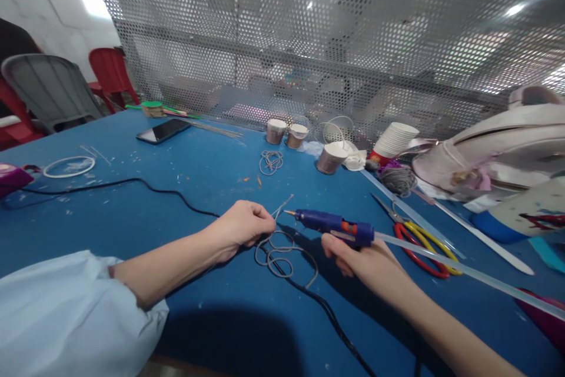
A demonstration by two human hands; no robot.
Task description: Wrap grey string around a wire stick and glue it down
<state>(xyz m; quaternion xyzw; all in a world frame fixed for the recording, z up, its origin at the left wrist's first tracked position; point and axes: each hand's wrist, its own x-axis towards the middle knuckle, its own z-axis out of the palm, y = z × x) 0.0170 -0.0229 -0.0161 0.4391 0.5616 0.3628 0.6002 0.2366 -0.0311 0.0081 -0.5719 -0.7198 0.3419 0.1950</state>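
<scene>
My right hand (359, 256) is wrapped round a blue hot glue gun (324, 222), and a long clear glue stick (424, 250) runs out of its back. The gun's nozzle points left, close to my left hand (249, 221). Between the thumb and fingers of that hand I pinch a thin grey cord (282, 207), whose end sticks up beside the nozzle. Whether nozzle and cord touch, I cannot tell. The rest of the cord lies in loose loops on the blue table below my hands. The fingers under the gun's body are partly hidden.
Scissors (424, 242) with red and yellow handles lie at right, near a grey yarn ball (397, 180) and a pale bag (477, 142). Several wrapped paper cups (332, 158) stand at the back. A black cable (163, 192) crosses the table (212, 159); a phone (163, 130) lies back left.
</scene>
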